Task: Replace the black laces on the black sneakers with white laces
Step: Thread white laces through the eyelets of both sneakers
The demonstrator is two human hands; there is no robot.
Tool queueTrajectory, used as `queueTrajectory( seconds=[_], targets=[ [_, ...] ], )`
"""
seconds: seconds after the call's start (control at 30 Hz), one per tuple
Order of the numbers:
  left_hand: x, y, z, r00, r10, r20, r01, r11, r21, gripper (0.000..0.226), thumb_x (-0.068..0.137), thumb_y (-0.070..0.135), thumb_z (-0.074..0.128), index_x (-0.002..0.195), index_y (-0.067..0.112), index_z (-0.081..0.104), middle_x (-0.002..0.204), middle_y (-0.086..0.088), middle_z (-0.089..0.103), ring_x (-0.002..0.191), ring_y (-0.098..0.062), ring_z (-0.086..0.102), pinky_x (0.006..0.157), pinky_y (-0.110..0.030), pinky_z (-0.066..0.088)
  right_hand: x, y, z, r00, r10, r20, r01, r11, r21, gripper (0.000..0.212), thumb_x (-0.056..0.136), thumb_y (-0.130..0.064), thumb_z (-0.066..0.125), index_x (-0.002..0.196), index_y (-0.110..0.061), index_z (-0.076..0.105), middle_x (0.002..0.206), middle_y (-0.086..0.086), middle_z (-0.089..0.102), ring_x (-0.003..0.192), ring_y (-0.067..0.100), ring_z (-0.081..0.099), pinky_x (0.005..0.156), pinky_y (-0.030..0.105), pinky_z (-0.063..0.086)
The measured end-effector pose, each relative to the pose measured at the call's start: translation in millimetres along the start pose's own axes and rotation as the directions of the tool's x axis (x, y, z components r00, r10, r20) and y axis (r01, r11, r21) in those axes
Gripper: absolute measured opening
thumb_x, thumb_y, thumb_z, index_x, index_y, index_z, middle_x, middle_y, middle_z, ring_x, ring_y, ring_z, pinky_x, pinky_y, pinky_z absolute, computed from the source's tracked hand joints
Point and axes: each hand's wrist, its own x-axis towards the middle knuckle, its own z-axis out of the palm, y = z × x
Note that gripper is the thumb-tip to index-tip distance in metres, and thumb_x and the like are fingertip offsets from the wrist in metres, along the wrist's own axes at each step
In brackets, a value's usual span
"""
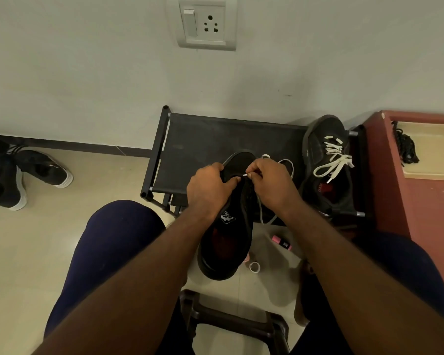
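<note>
I hold a black sneaker [226,242] in front of me, heel toward me and toe pointing away. My left hand [208,188] grips its front part from the left. My right hand [272,185] pinches the tipped end of a white lace [265,219] close to the eyelets; the rest of the lace loops behind my hand and hangs down below it. A second black sneaker [326,160] with a white lace threaded in lies on the black rack [190,147] at the right. The removed black laces [406,147] lie bundled on a beige tray.
A red cabinet [395,201] with the beige tray [433,160] stands at the right. Another pair of dark sneakers [23,175] lies on the floor at the left. A pink marker [282,242] and a small white ring [254,266] lie on the floor below the shoe. A dark stool [231,319] is between my knees.
</note>
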Motion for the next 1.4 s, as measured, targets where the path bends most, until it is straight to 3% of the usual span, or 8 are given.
queueTrajectory(
  seconds=[0.17, 0.3, 0.57, 0.87, 1.07, 1.2, 1.4],
  targets=[
    [0.9, -1.5, -0.3, 1.0, -0.012, 0.007, 0.012, 1.0, -0.008, 0.033, 0.086, 0.049, 0.068, 0.105, 0.022, 0.068, 0.085, 0.005, 0.068, 0.076, -0.014, 0.065, 0.065, -0.03, 0.052, -2.4, -1.1, -1.7, 0.999, -0.038, -0.003, 0.039, 0.993, 0.109, 0.016, 0.097, -0.007, 0.056, 0.104, -0.022, 0.059, 0.088, -0.006, 0.062, 0.081, 0.01, 0.063, 0.074, 0.035, 0.057],
    [1.5, -1.0, 0.1, 1.0, -0.005, -0.01, 0.005, 1.0, 0.005, 0.033, 0.085, 0.05, 0.068, 0.105, 0.023, 0.068, 0.085, 0.004, 0.069, 0.075, -0.013, 0.063, 0.062, -0.028, 0.047, -3.4, 0.6, -1.3, 1.0, -0.023, -0.018, 0.026, 0.983, 0.182, 0.016, 0.095, -0.004, 0.06, 0.1, -0.019, 0.059, 0.085, -0.004, 0.062, 0.08, 0.01, 0.063, 0.073, 0.03, 0.056],
    [3.2, -0.5, 1.1, 1.0, -0.008, -0.005, 0.008, 1.0, -0.007, 0.035, 0.084, 0.052, 0.067, 0.104, 0.024, 0.069, 0.083, 0.005, 0.069, 0.074, -0.015, 0.066, 0.068, -0.036, 0.058, -4.6, 6.4, 4.8, 0.998, -0.013, -0.069, 0.027, 0.98, 0.199, 0.017, 0.093, -0.005, 0.063, 0.098, -0.021, 0.058, 0.083, -0.007, 0.061, 0.077, 0.004, 0.059, 0.071, 0.021, 0.05],
    [2.9, -1.2, -0.7, 1.0, 0.0, 0.018, 0.0, 0.999, -0.04, 0.032, 0.085, 0.05, 0.068, 0.103, 0.024, 0.07, 0.082, 0.006, 0.069, 0.073, -0.013, 0.066, 0.068, -0.035, 0.058, -5.5, 4.1, 15.6, 0.984, 0.084, -0.157, -0.035, 0.956, 0.292, 0.026, 0.09, -0.009, 0.068, 0.088, -0.03, 0.054, 0.08, -0.007, 0.062, 0.074, 0.008, 0.06, 0.076, 0.037, 0.056],
    [1.6, -0.7, 0.3, 1.0, -0.003, 0.005, 0.003, 0.999, -0.032, 0.032, 0.086, 0.048, 0.068, 0.107, 0.024, 0.069, 0.085, 0.006, 0.07, 0.074, -0.012, 0.066, 0.068, -0.034, 0.058, -5.8, 2.6, 10.4, 0.994, 0.007, -0.111, 0.01, 0.989, 0.151, 0.013, 0.09, -0.008, 0.068, 0.093, -0.02, 0.063, 0.077, -0.008, 0.063, 0.075, 0.008, 0.061, 0.077, 0.035, 0.055],
    [0.8, -0.9, 0.5, 1.0, -0.002, 0.01, 0.002, 1.0, -0.031, 0.029, 0.087, 0.044, 0.068, 0.107, 0.023, 0.068, 0.087, 0.006, 0.07, 0.074, -0.011, 0.065, 0.065, -0.029, 0.055, -3.8, 0.6, 13.3, 0.99, -0.061, -0.124, 0.063, 0.998, 0.005, 0.011, 0.088, -0.008, 0.066, 0.092, -0.018, 0.066, 0.081, -0.002, 0.068, 0.079, 0.018, 0.064, 0.076, 0.044, 0.055],
    [1.1, -1.5, 1.7, 1.0, -0.019, -0.011, 0.019, 0.999, -0.028, 0.033, 0.084, 0.048, 0.068, 0.106, 0.024, 0.069, 0.086, 0.005, 0.071, 0.077, -0.016, 0.068, 0.07, -0.037, 0.059, -1.3, -1.7, 18.0, 0.989, -0.003, -0.145, 0.012, 0.998, 0.065, 0.016, 0.085, -0.001, 0.064, 0.086, -0.017, 0.064, 0.076, -0.004, 0.063, 0.073, 0.016, 0.062, 0.071, 0.045, 0.055]
  ],
)
